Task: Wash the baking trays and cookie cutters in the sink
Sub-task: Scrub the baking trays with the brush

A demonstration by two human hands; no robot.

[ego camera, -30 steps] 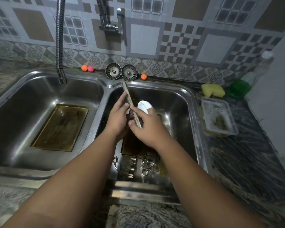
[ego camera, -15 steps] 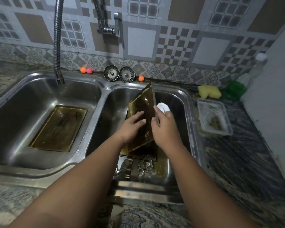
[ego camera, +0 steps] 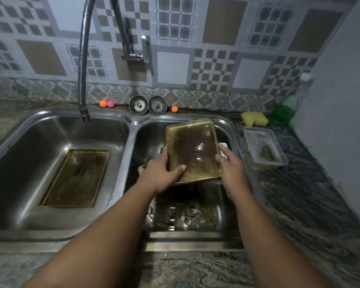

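Checking the left basin first: what occupies it? (Inspector)

One flat tray [ego camera: 75, 177] lies on the floor of the left basin [ego camera: 29, 142]. Its edges are apart from all four walls, with open steel all round. The hose spout [ego camera: 84, 115] hangs over the far rim. (Operator)

And the right basin [ego camera: 146, 138]? (Inspector)

The left hand [ego camera: 160, 173] grasps the near-left corner of the raised tray [ego camera: 192, 148], thumb on its wet face. The tray is tilted, its far edge close to the far rim. The right hand [ego camera: 231, 167] lays its fingers along the tray's right edge; a white object [ego camera: 223, 145] shows behind them, and its grasp cannot be determined. The cookie cutters [ego camera: 190, 213] lie on the near floor. (Operator)

Right of the sink? (Inspector)

A clear container [ego camera: 264, 148] sits just beside the rim, with a yellow sponge [ego camera: 255, 119] beyond it. (Operator)
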